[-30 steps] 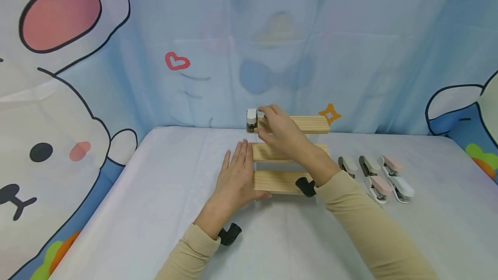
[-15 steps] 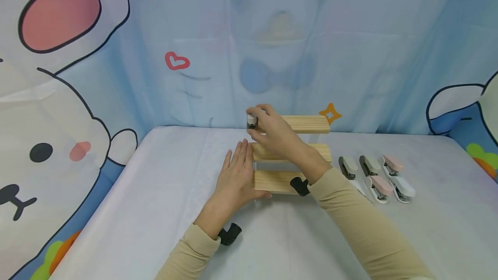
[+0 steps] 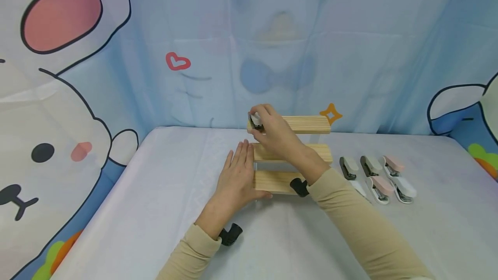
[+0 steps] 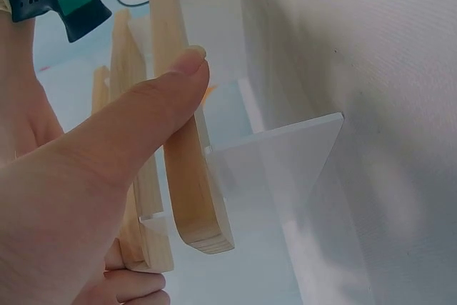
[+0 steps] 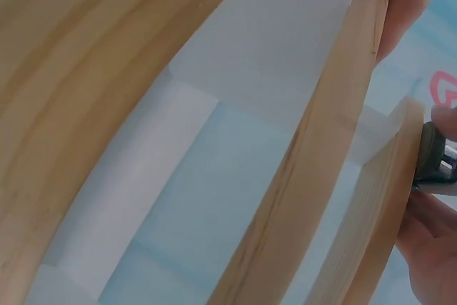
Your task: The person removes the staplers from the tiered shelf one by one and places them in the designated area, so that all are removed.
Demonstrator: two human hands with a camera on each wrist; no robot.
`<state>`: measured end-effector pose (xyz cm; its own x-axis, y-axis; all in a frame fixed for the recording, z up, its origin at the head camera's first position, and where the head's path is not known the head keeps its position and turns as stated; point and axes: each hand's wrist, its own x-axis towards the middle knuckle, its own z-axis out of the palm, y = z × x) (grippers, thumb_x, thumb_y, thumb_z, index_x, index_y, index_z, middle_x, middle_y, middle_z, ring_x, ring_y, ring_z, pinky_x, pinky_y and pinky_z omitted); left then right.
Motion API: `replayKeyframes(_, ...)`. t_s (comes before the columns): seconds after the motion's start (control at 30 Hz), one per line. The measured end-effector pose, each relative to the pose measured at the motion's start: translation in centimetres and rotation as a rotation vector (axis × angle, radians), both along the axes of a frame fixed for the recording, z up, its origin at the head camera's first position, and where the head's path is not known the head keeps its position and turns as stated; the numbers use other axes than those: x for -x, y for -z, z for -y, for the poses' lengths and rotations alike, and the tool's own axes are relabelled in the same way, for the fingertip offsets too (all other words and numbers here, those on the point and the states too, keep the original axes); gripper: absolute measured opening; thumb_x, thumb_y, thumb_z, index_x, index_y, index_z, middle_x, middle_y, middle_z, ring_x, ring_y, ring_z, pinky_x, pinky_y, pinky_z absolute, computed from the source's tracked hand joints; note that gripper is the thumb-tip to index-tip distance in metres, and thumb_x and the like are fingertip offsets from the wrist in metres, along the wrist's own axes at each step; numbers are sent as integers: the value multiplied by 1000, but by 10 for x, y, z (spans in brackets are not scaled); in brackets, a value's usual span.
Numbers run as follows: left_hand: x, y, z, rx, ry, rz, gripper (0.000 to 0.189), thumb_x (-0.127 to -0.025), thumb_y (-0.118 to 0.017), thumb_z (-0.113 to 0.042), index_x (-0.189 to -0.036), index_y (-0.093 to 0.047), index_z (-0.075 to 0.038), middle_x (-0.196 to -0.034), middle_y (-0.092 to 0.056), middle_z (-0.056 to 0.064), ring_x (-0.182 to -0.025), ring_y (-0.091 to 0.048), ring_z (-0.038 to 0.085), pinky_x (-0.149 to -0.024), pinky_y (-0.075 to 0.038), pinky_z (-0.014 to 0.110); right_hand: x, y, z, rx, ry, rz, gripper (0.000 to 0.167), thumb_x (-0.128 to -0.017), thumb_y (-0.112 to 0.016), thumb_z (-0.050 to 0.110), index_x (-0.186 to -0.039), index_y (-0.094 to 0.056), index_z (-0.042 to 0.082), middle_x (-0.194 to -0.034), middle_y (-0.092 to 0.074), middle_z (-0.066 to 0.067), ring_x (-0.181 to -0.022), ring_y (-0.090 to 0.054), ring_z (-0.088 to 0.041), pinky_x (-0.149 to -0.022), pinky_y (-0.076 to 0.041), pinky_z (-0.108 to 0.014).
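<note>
A three-tier rack of pale wooden boards on clear side panels stands mid-table; its top board (image 3: 305, 124), middle board (image 3: 320, 151) and lowest board (image 3: 274, 182) show. At the top board's left end, my right hand (image 3: 278, 135) grips a small stapler (image 3: 256, 121), white above and dark below, sitting slightly turned. The right wrist view shows this stapler (image 5: 437, 158) between thumb and fingers, partly cut off. My left hand (image 3: 235, 180) lies with straight fingers along the rack's left end. Its thumb (image 4: 153, 108) presses on the lowest board's front edge in the left wrist view.
Right of the rack lie several small staplers on the white cloth: a white-and-dark one (image 3: 349, 167), another alike (image 3: 370, 166), pink ones (image 3: 381, 186) and a white one (image 3: 403, 188). A printed blue curtain (image 3: 218, 33) hangs behind the table.
My right hand has shifted left from beside the stapler to grip it, and the stapler has turned from straight to slightly angled. The left hand stays where it was.
</note>
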<state>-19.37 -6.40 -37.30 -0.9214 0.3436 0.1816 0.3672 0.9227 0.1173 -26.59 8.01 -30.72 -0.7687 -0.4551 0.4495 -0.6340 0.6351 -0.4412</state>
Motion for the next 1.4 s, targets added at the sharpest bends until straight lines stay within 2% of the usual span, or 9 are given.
replayKeyframes(0.17, 0, -1, 0, -15, -1, 17, 136, -64, -81, -68, -157, -12, 3, -166, -11, 17, -155, -11, 28, -127, -14, 45, 0, 1, -4, -24, -11, -74, 42, -94, -58, -4, -136, -51, 0, -138, -50, -23, -114, -61, -35, -89, -56, -43)
replayKeyframes(0.3, 0, -1, 0, -15, -2, 22, 136, -65, -80, -69, -157, -11, 3, -166, -10, 18, -155, -11, 28, -127, -14, 46, 1, 2, -6, -56, -9, -108, 44, -93, -59, -4, -137, -55, 0, -144, -48, -25, -126, -56, -40, -97, -54, -48)
replayKeyframes(0.43, 0, -1, 0, -21, -1, 25, 136, -64, -81, -68, -157, -11, 2, -166, -10, 17, -155, -10, 28, -127, -14, 45, 0, 3, -7, -76, -13, -123, 44, -92, -61, -6, -135, -56, -1, -143, -49, -25, -128, -54, -40, -100, -52, -48)
replayKeyframes(0.7, 0, 0, 0, -30, 1, 25, 136, -64, -81, -68, -157, -11, 3, -166, -10, 18, -155, -10, 28, -127, -14, 45, -2, 3, -9, -38, -32, -140, 42, -90, -64, -6, -131, -58, -2, -138, -48, -27, -113, -62, -38, -85, -58, -43)
replayKeyframes(0.77, 0, 0, 0, -33, 1, 28, 135, -65, -81, -67, -157, -11, 3, -166, -10, 17, -155, -10, 28, -127, -14, 45, -1, 5, -9, -41, -35, -139, 42, -90, -63, -6, -132, -56, -4, -140, -45, -28, -116, -60, -39, -87, -57, -43)
replayKeyframes(0.93, 0, 0, 0, -31, 3, 25, 136, -64, -81, -67, -157, -12, 3, -166, -10, 18, -155, -10, 28, -127, -14, 45, 0, 7, -9, -49, -48, -139, 44, -92, -59, -8, -135, -51, -9, -148, -42, -29, -129, -53, -41, -99, -53, -46)
replayKeyframes(1.4, 0, 0, -1, -33, 6, 21, 136, -64, -82, -67, -157, -12, 3, -166, -10, 18, -155, -10, 28, -127, -15, 45, -12, 1, -26, -17, -43, -106, 49, -93, -59, -7, -141, -48, -6, -153, -40, -23, -122, -59, -36, -81, -56, -40)
